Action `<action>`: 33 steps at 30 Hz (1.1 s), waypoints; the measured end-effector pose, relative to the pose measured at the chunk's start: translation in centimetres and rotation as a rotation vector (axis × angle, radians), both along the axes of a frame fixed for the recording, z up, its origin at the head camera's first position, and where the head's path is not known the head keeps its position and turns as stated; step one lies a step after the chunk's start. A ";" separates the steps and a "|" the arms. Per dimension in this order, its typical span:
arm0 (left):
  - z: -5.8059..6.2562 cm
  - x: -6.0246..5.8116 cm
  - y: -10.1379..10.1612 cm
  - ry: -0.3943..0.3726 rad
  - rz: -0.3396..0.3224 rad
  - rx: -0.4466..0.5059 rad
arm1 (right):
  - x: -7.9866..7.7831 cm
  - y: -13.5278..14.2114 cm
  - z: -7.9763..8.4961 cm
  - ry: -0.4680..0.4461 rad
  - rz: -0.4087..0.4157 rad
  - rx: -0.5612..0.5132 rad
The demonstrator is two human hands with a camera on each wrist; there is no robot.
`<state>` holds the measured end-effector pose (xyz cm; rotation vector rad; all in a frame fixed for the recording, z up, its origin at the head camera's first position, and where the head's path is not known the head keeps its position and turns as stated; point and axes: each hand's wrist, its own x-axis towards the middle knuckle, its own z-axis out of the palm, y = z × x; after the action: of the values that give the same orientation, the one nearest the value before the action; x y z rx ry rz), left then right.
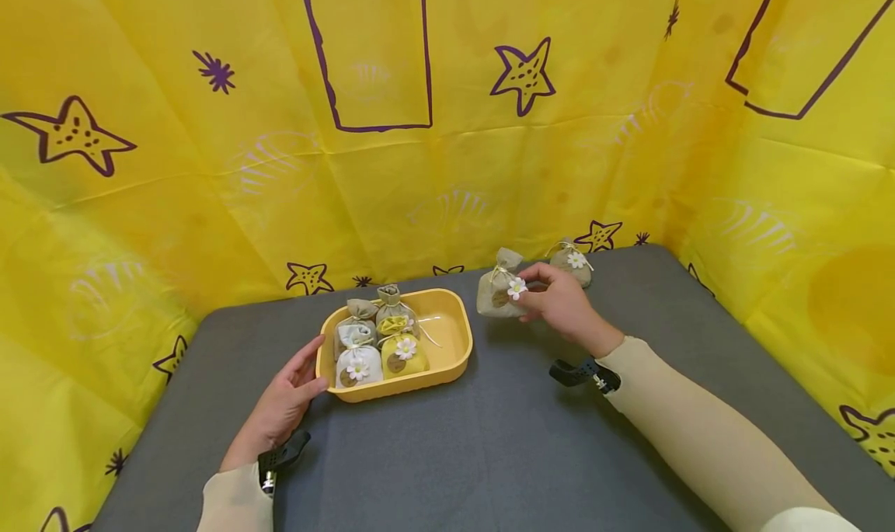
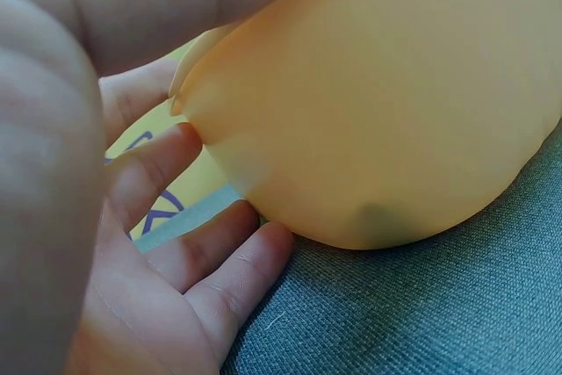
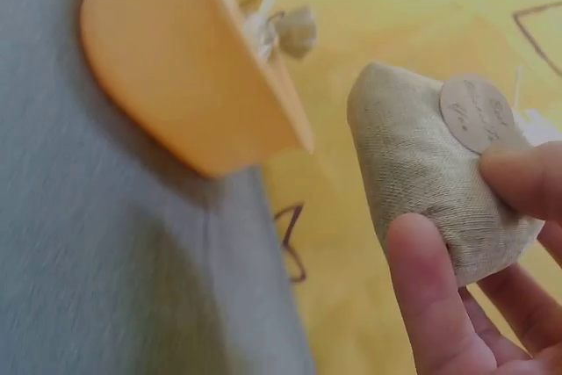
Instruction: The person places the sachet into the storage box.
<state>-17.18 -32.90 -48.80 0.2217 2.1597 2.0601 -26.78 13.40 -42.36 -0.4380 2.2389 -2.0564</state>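
A small beige cloth drawstring sachet (image 1: 498, 290), with a white flower and a round tag, hangs in my right hand (image 1: 565, 307). In the right wrist view, thumb and fingers pinch the sachet (image 3: 430, 173) from opposite sides, above the table. My left hand (image 1: 288, 392) holds the left end of a yellow-orange plastic tray (image 1: 447, 373). Its fingertips lie along the tray wall (image 2: 369, 103) in the left wrist view, with the thumb over the near corner. Several sachets stand in the tray's left part, among them a white sachet (image 1: 359, 367) and a yellow sachet (image 1: 403, 355).
Another beige sachet (image 1: 573, 264) with a white flower stands at the table's back edge, partly behind the right hand. The grey cloth-covered table (image 1: 433, 462) meets a yellow patterned curtain (image 1: 454, 159) at the back and sides.
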 end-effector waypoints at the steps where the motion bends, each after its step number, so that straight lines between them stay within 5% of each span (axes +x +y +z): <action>1: 0.0 0.0 0.0 0.001 0.001 0.002 | 0.1 -0.4 0.3 0.004 0.007 -0.010; 12: 0.0 0.1 0.0 -0.002 0.011 -0.006 | -0.2 -4.4 1.8 0.029 0.034 0.068; 33: 0.1 0.0 0.0 -0.006 0.007 -0.004 | -1.3 -9.2 0.0 0.155 -0.083 0.261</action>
<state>-17.20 -32.93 -48.68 0.2077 2.1642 2.0568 -28.06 4.22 -42.37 -0.5060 2.6116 -1.7836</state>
